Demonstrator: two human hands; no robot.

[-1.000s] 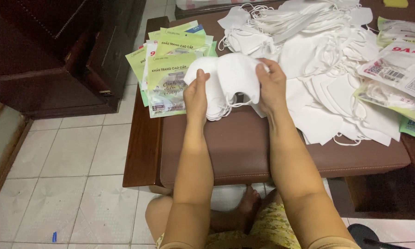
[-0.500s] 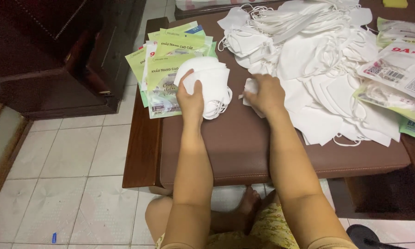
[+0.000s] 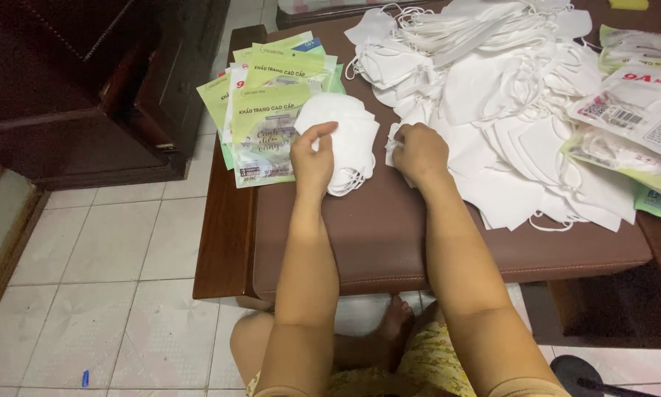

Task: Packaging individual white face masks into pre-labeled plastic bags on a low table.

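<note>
My left hand point(image 3: 313, 158) grips a small folded stack of white face masks point(image 3: 345, 140), held over the brown padded bench point(image 3: 389, 235) beside the green packets. My right hand point(image 3: 418, 153) rests with curled fingers at the near left edge of a big loose pile of white masks point(image 3: 507, 95), pinching a mask there. The two hands are a short gap apart.
A fan of green and clear mask packets point(image 3: 271, 110) lies at the bench's left end. More filled packets point(image 3: 635, 117) sit at the right edge. A dark wooden cabinet point(image 3: 88, 81) stands to the left on a pale tiled floor point(image 3: 110, 279). My knees show below the bench.
Both hands held the folded stack together a second ago. My right hand let go and moved right to the pile, while my left hand kept the stack and shifted it slightly left.
</note>
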